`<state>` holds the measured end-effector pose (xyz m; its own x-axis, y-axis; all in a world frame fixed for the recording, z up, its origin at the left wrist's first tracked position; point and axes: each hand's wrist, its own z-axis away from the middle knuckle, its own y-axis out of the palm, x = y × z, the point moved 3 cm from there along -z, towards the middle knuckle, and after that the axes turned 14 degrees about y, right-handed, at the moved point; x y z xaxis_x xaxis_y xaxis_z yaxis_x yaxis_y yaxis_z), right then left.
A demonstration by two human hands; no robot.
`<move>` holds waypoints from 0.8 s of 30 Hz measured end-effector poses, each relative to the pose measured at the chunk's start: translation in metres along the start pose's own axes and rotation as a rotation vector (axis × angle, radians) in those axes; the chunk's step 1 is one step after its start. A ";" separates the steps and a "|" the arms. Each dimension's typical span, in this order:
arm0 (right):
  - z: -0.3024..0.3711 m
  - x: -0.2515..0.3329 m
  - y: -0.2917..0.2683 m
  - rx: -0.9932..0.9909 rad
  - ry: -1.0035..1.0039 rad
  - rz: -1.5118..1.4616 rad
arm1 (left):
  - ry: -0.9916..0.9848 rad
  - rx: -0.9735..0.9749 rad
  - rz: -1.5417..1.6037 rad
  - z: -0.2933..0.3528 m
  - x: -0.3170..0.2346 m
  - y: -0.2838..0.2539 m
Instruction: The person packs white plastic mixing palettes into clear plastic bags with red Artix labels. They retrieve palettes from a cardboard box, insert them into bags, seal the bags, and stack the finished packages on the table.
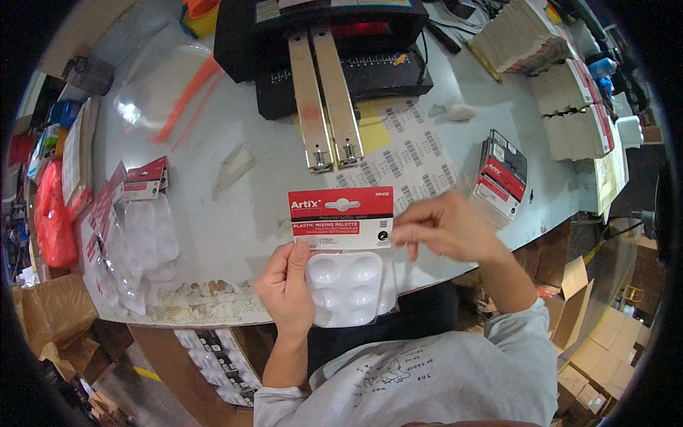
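My left hand (pixel 286 288) grips the left edge of a packaged plastic mixing palette, thumb in front. The palette (pixel 345 285) is white with rounded wells, in a clear bag under a red, black and white header card (pixel 341 224) with a hang hole. My right hand (pixel 445 228) is at the card's right edge, fingers bent and apart; whether they touch it I cannot tell. Just beyond the card are the two metal arms (pixel 324 99) of a black machine (pixel 320 35). A folded-card stack (pixel 501 178) lies right of my right hand.
Bagged palettes (pixel 142 228) are piled at the table's left. A barcode label sheet (pixel 413 153) lies beside the metal arms. Tall card stacks (pixel 569 128) line the right edge. An open carton (pixel 220 363) sits below the table front; more boxes (pixel 605 349) stand at lower right.
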<state>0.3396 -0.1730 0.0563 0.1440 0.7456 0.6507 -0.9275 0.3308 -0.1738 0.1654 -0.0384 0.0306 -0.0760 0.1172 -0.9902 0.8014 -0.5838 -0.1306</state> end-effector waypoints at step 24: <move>-0.072 -0.018 0.021 -0.102 -0.176 -0.772 | 0.043 0.049 -0.036 -0.060 0.051 0.031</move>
<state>0.3422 -0.1376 -0.0120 0.6684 0.1852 0.7204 -0.5509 0.7741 0.3121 0.2222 -0.0028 -0.0208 -0.0778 0.1724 -0.9819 0.7688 -0.6167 -0.1693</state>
